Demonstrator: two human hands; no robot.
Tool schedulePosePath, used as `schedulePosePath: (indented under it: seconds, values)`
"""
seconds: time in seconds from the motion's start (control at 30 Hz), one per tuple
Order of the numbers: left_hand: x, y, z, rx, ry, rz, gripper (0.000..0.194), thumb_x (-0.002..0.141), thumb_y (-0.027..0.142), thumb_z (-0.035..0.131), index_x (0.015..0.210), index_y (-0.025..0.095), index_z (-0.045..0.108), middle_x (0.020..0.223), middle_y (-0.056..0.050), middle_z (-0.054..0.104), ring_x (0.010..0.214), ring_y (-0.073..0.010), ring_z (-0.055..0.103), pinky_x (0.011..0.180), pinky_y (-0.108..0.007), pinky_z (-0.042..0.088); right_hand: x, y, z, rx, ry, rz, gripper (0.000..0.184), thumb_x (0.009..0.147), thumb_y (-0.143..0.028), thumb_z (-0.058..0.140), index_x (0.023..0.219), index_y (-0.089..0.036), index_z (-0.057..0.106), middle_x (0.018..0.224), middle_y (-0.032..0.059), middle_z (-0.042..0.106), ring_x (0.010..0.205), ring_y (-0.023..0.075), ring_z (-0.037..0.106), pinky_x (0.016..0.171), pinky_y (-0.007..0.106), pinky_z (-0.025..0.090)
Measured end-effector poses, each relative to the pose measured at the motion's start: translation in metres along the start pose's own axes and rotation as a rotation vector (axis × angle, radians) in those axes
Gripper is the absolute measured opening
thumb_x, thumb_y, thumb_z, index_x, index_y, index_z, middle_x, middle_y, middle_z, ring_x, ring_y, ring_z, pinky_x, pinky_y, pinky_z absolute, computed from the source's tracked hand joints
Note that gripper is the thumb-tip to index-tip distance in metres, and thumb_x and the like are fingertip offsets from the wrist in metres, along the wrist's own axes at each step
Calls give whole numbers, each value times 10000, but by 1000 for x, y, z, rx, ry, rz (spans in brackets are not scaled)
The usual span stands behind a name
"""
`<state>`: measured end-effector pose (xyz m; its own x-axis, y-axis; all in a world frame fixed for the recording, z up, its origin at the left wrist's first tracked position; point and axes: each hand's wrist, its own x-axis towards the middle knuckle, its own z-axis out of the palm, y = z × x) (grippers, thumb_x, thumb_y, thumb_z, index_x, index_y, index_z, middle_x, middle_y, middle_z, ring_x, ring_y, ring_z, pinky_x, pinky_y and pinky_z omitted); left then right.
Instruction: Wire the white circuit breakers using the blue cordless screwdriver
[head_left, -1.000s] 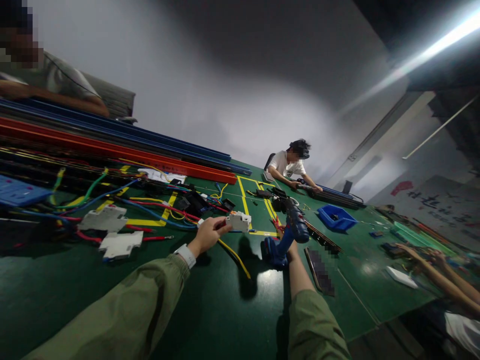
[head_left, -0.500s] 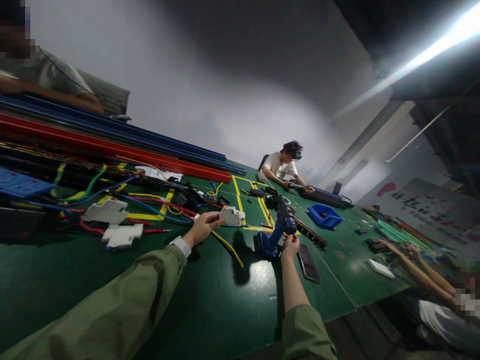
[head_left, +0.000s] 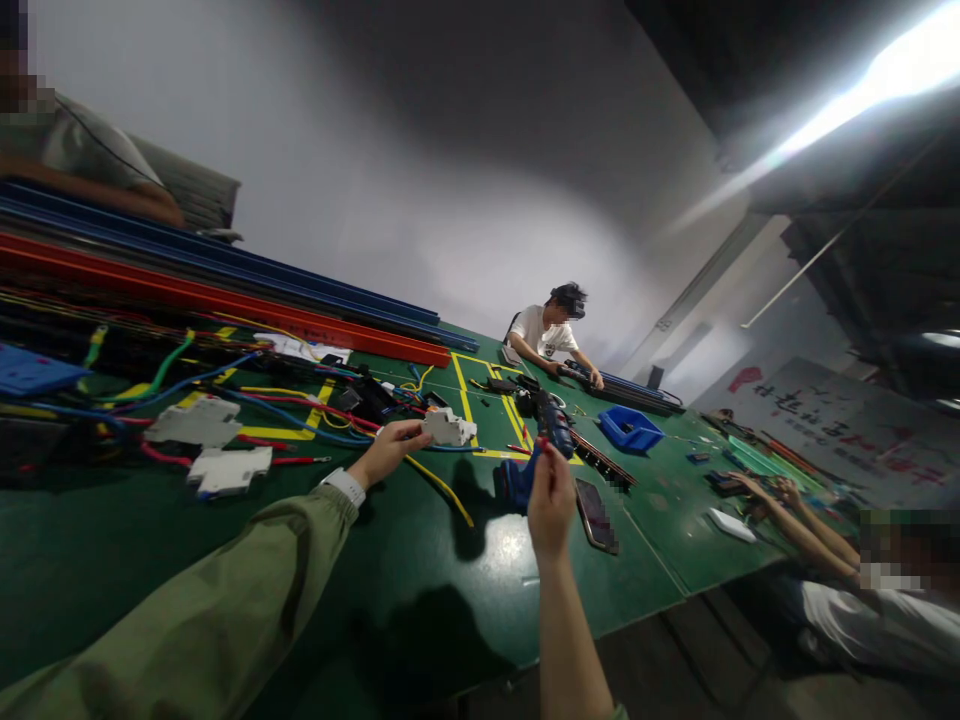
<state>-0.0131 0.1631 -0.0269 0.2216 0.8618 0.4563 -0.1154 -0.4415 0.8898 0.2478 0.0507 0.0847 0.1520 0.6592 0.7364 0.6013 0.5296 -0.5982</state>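
My left hand (head_left: 386, 450) pinches the edge of a white circuit breaker (head_left: 452, 428) just above the green table. My right hand (head_left: 551, 495) is raised in front of a blue and black cordless drill (head_left: 556, 428), hiding part of its handle. Its fingertips are pinched together, with a speck of red at them too small to name. Two more white circuit breakers (head_left: 196, 422) (head_left: 231, 468) lie left of my left hand, with red wires at them. A yellow wire (head_left: 446, 490) runs out below the held breaker.
A phone (head_left: 597, 515) lies right of the drill, near a copper-coloured strip (head_left: 604, 462). Beyond stands a blue bin (head_left: 630, 428). Orange (head_left: 300, 330) and blue rails (head_left: 322, 290) line the back left. One person (head_left: 546, 335) works across the table; others sit left and right.
My right hand has moved up and left from beside the drill's handle to in front of it. The left hand still holds the circuit breaker. The whole view has shifted slightly.
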Motion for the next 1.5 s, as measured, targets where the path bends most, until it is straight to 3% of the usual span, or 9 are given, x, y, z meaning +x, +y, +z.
schedulePosePath:
  seconds: [0.1, 0.23, 0.47, 0.73, 1.07, 1.33, 1.5]
  values:
    - [-1, 0, -1, 1, -18, 1, 404, 804, 487, 620, 972, 132, 714, 907, -64, 707, 932, -237, 620, 847, -331, 474, -5, -16, 25, -171, -276, -82, 315, 947, -359, 454, 1154, -243, 661, 1000, 62, 664, 909, 182, 611, 810, 291, 464]
    - [-2, 1, -1, 13, -22, 7, 388, 810, 477, 618, 958, 131, 712, 901, -58, 704, 919, -228, 620, 830, -315, 472, -4, -16, 41, -349, -404, -88, 331, 969, -366, 416, 1178, -286, 659, 929, 33, 656, 856, 163, 616, 722, 236, 452]
    - [0, 0, -1, 34, -6, -11, 437, 791, 516, 621, 972, 130, 714, 912, -62, 711, 944, -240, 620, 857, -331, 477, 4, -5, 47, -479, -473, -86, 329, 976, -365, 397, 1169, -301, 655, 995, 21, 668, 898, 164, 629, 699, 222, 437]
    - [0, 5, 1, 3, -9, -27, 492, 773, 549, 627, 1048, 149, 711, 1035, -66, 716, 1023, -258, 622, 943, -369, 460, 1, 0, 52, -457, -547, -86, 333, 970, -352, 400, 1158, -283, 666, 1052, 33, 691, 964, 193, 630, 824, 274, 455]
    - [-1, -2, 5, 116, -52, -21, 490, 769, 548, 631, 1034, 145, 717, 1007, -69, 725, 940, -255, 641, 852, -348, 493, 22, -8, 32, -777, -623, -238, 335, 976, -375, 382, 1150, -344, 666, 958, 35, 652, 823, 172, 599, 626, 261, 350]
    - [-2, -3, 7, 215, -49, -36, 469, 754, 524, 646, 1047, 165, 722, 982, -78, 732, 899, -262, 642, 822, -352, 491, 26, -12, 35, -866, -675, -347, 275, 953, -284, 429, 1014, -282, 697, 923, 70, 622, 843, 196, 537, 672, 288, 332]
    - [-4, -4, 6, 284, -35, -29, 459, 758, 527, 638, 1035, 170, 721, 924, -73, 731, 815, -233, 639, 764, -319, 487, 24, -3, 34, -807, -693, -344, 307, 977, -289, 387, 1048, -294, 686, 925, 50, 610, 845, 178, 539, 689, 264, 349]
